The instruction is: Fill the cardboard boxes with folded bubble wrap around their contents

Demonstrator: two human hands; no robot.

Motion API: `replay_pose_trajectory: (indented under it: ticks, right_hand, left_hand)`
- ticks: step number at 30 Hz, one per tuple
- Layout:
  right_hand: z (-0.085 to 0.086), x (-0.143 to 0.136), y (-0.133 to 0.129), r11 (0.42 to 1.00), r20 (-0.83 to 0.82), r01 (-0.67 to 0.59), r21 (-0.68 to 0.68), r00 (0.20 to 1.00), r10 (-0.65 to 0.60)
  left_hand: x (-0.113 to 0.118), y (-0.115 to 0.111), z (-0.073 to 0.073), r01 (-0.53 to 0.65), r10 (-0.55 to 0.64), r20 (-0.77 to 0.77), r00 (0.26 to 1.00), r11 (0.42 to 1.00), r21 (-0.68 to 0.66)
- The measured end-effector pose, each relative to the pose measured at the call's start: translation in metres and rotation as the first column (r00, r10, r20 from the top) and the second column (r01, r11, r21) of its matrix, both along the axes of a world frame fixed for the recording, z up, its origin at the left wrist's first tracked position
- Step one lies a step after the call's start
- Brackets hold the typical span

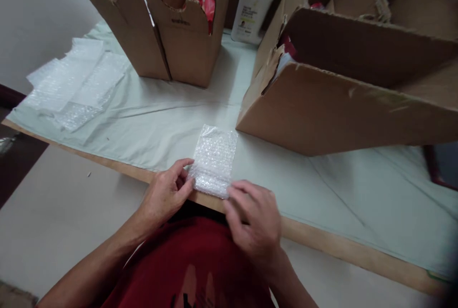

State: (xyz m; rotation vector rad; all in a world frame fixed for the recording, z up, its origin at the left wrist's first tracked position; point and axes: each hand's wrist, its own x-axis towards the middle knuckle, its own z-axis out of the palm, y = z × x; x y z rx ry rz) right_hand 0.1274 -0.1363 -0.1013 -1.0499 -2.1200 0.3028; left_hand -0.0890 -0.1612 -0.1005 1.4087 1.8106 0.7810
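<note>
A clear bubble wrap pouch (214, 150) lies flat at the table's front edge, with a folded strip across its near end. My left hand (170, 186) is at its lower left side, thumb and forefinger closed on the edge. At the lower right corner is my right hand (254, 217), a little blurred, its fingers curled with the tips at the plastic. Whether anything lies inside the pouch I cannot make out.
Several bubble wrap pouches (77, 79) lie in a loose pile on the left. Cut cardboard boxes (186, 46) and a larger cardboard box (339, 112) holding red packets stand behind. Between them is a white bottle (250, 7). A pale cloth (171, 122) covers the table.
</note>
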Motion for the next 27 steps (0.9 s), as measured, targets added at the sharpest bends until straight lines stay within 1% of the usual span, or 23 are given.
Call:
replay_pose_trajectory:
  ticks: [2,3,5,6,8,10,11,12,14,15,17,19,21,23,25,27]
  right_hand:
    - [-0.002,-0.002,-0.002,0.989,0.121,-0.139,-0.050,0.982,0.144]
    - [-0.003,-0.004,-0.001,0.982,0.158,-0.176,-0.073,0.970,0.186]
    - [-0.007,-0.006,0.002,0.976,0.179,-0.196,-0.099,0.961,0.211]
    - [-0.008,-0.007,0.005,0.975,0.165,-0.197,-0.107,0.963,0.212]
    - [-0.007,-0.007,0.009,0.969,0.117,-0.207,-0.136,0.968,0.224]
    - [-0.005,-0.006,0.013,0.953,0.059,-0.234,-0.195,0.967,0.249]
    - [-0.004,-0.006,0.015,0.940,0.027,-0.244,-0.237,0.966,0.258]
    - [-0.003,-0.006,0.016,0.925,-0.007,-0.251,-0.284,0.966,0.260]
    - [-0.002,-0.007,0.019,0.911,-0.073,-0.228,-0.344,0.974,0.216]
    - [-0.002,-0.007,0.020,0.923,-0.090,-0.191,-0.334,0.981,0.171]
    - [-0.004,-0.007,0.021,0.967,-0.084,-0.100,-0.235,0.993,0.083]
    - [-0.006,-0.006,0.021,0.991,-0.013,-0.053,-0.120,0.999,0.052]
    - [-0.008,-0.005,0.021,0.991,0.090,-0.097,-0.088,0.990,0.105]
    - [-0.008,-0.006,0.022,0.983,0.160,-0.153,-0.104,0.973,0.168]
    - [-0.007,-0.006,0.024,0.975,0.162,-0.182,-0.127,0.966,0.202]
    - [-0.003,-0.006,0.028,0.965,0.118,-0.197,-0.174,0.968,0.219]
  left_hand:
    - [-0.001,0.000,0.000,0.019,-0.019,-0.019,1.000,1.000,0.006]
    - [-0.002,-0.001,0.000,0.025,-0.024,-0.039,0.999,0.999,0.031]
    - [-0.004,-0.005,0.002,0.044,-0.027,-0.116,0.993,0.988,0.147]
    - [-0.005,-0.008,0.003,0.074,-0.037,-0.164,0.986,0.972,0.225]
    - [-0.008,-0.014,0.005,0.197,-0.107,-0.259,0.960,0.914,0.353]
    - [-0.010,-0.017,0.005,0.345,-0.227,-0.315,0.922,0.849,0.400]
    - [-0.011,-0.017,0.004,0.392,-0.270,-0.323,0.907,0.823,0.411]
    - [-0.011,-0.016,0.003,0.410,-0.289,-0.322,0.901,0.809,0.421]
    - [-0.010,-0.011,0.000,0.381,-0.273,-0.295,0.916,0.822,0.422]
    - [-0.009,-0.008,-0.002,0.352,-0.252,-0.277,0.927,0.840,0.413]
    - [-0.007,0.001,-0.004,0.295,-0.215,-0.242,0.946,0.880,0.371]
    - [-0.005,0.008,-0.006,0.254,-0.186,-0.223,0.957,0.909,0.331]
    - [-0.004,0.012,-0.008,0.223,-0.151,-0.236,0.960,0.922,0.316]
    - [-0.003,0.011,-0.009,0.200,-0.107,-0.271,0.957,0.918,0.343]
    - [-0.004,0.007,-0.009,0.205,-0.088,-0.294,0.952,0.895,0.396]
    - [-0.006,0.000,-0.006,0.255,-0.139,-0.284,0.949,0.868,0.426]
